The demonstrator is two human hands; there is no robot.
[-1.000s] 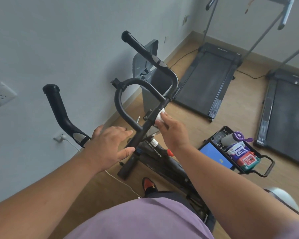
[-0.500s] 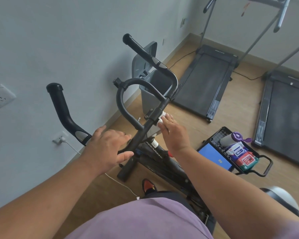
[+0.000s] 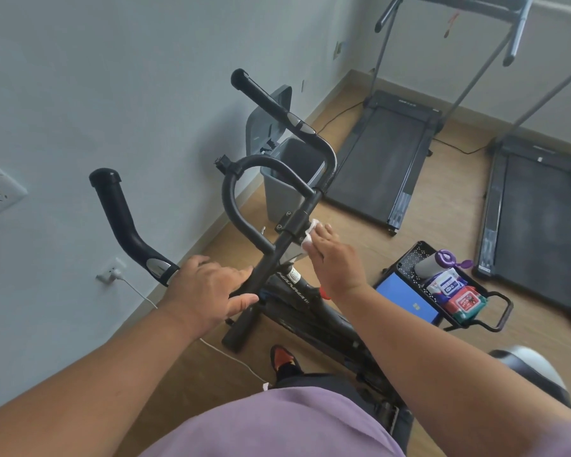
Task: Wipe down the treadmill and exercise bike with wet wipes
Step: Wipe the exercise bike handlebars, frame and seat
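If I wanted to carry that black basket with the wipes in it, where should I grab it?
Grab the black basket by the looped handle that sticks out from its near right end. Reach down from above and curl your fingers under the bar. That end is open floor, while the treadmill crowds the far side. The packs of wipes and the roll lie loose inside, so probably lift it level.

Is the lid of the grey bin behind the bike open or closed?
Open. The lid stands raised against the wall, and the grey bin shows its dark inside.
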